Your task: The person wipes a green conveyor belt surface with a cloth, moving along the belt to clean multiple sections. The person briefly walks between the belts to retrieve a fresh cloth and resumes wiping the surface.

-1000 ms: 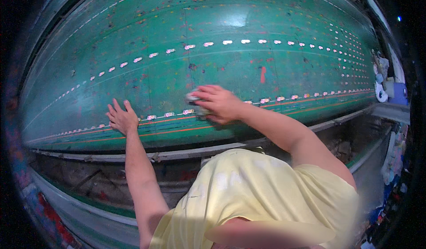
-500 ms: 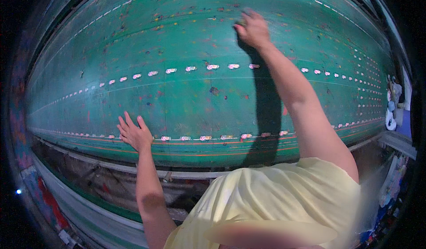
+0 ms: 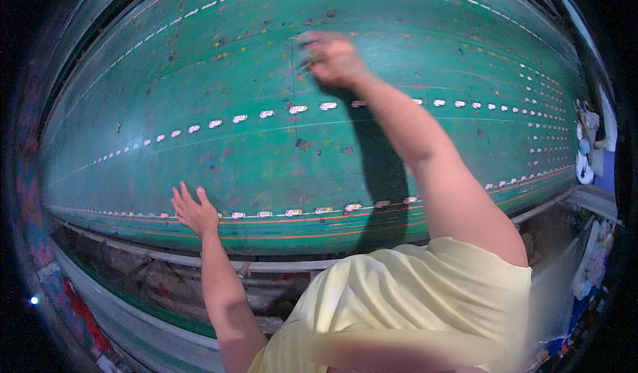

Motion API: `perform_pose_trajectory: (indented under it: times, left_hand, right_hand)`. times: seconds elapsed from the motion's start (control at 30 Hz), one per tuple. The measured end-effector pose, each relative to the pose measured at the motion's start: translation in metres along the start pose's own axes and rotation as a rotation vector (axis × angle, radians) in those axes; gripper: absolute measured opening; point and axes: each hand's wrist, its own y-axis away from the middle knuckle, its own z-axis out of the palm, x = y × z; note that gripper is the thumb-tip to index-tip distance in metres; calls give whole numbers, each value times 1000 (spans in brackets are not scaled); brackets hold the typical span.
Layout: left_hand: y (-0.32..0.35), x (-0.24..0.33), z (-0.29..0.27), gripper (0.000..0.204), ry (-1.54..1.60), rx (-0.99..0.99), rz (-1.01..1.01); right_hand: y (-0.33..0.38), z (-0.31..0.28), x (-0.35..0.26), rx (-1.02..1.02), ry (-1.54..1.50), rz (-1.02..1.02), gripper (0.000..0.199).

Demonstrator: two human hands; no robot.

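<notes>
A long green surface [image 3: 259, 167] stretches out before me, carrying rows of small white printed patches [image 3: 298, 110]. On its near edge, beside the closest row, my left hand [image 3: 197, 212] rests with fingers stretched and spread, holding nothing. Farther out, past the middle row of patches, my right hand [image 3: 335, 59] is smeared by motion. Its fingers curl round a small greenish thing, too blurred to name. Whether that thing touches the surface I cannot tell. My right arm casts a dark shadow across the green.
Paint-like specks and thin orange lines [image 3: 299, 221] mark the surface. Along the near side runs a pale rail [image 3: 279, 264] above a dark gap. Pale and blue objects [image 3: 585, 148] hang at the far right. My yellow shirt fills the lower middle.
My right hand has swept left and slightly nearer to me over the green surface. My left hand stays at the near edge, still spread. The whole view has shifted a little.
</notes>
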Motion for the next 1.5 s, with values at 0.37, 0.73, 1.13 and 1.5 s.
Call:
perform_pose_trajectory:
  times: [0.37, 0.73, 1.13, 1.5]
  left_hand:
    - [3, 6, 6, 67, -22, 24, 23]
    - [-3, -2, 6, 70, -82, -19, 52]
    - [-186, -213, 4, 78, 355, 2, 265]
    - [-249, -257, 10, 74, -43, -75, -101]
  right_hand:
    - [289, -179, 166, 232, 741, 1005, 60]
    - [58, 55, -254, 2, 55, 91, 66]
    - [44, 127, -517, -264, -127, -269, 59]
    - [53, 88, -265, 112, 522, 690, 59]
